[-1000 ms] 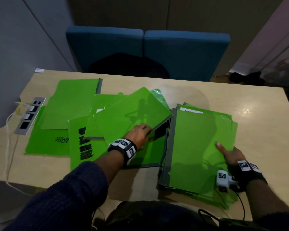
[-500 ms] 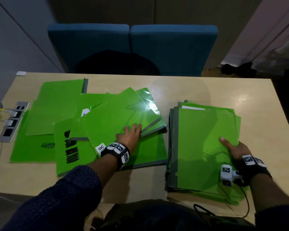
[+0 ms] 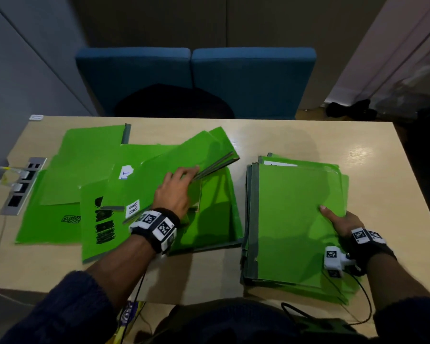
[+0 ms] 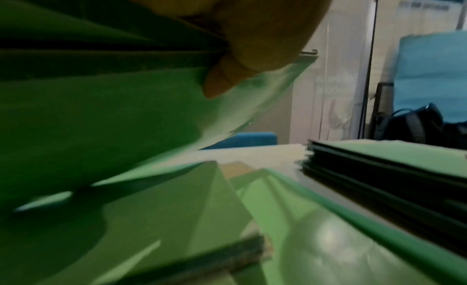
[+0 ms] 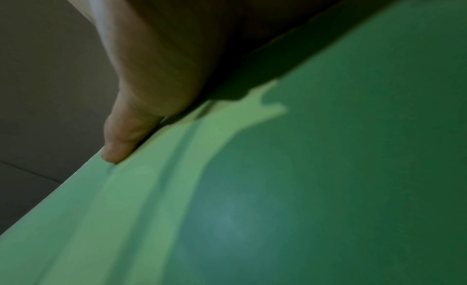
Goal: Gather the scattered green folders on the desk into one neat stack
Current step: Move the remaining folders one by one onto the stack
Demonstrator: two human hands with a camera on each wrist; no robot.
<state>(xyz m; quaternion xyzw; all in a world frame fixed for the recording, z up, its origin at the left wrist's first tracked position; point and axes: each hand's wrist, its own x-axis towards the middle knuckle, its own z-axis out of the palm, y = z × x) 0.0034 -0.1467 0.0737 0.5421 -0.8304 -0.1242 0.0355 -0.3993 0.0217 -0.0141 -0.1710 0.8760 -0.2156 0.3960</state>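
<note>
Item one: the gathered stack [image 3: 296, 219] of green folders lay on the right side of the counter [image 3: 271, 135], several deep with grey spines at its left edge, the lower sheets splayed out a little at the near and right sides, so not yet squared. My right hand [image 3: 343, 219] rested at its right edge, thumb flat on the top cover; the right wrist view showed that thumb [image 5: 126, 137] pressed along the cover, the other fingers hidden, probably tucked under the edge (I could not tell). Item two: the lifted folder [image 3: 174, 170], a bundle with grey edges tilted up off the pile at the counter's middle; my left hand [image 3: 176, 192] pinched it, fingers on top and thumb [image 4: 222, 79] beneath, as the left wrist view showed. Item three: the loose folders [image 3: 85, 165] on the left half, overlapping at odd angles, at least five or six, two with white labels, one with black scribbles [image 3: 104, 227]. Item four: a power strip [image 3: 23, 186] set into the counter's left edge, partly under one corner. By my reckoning the job stood about half done: one bundle in transit, the left heap waiting, and a final squaring-up owed.
</note>
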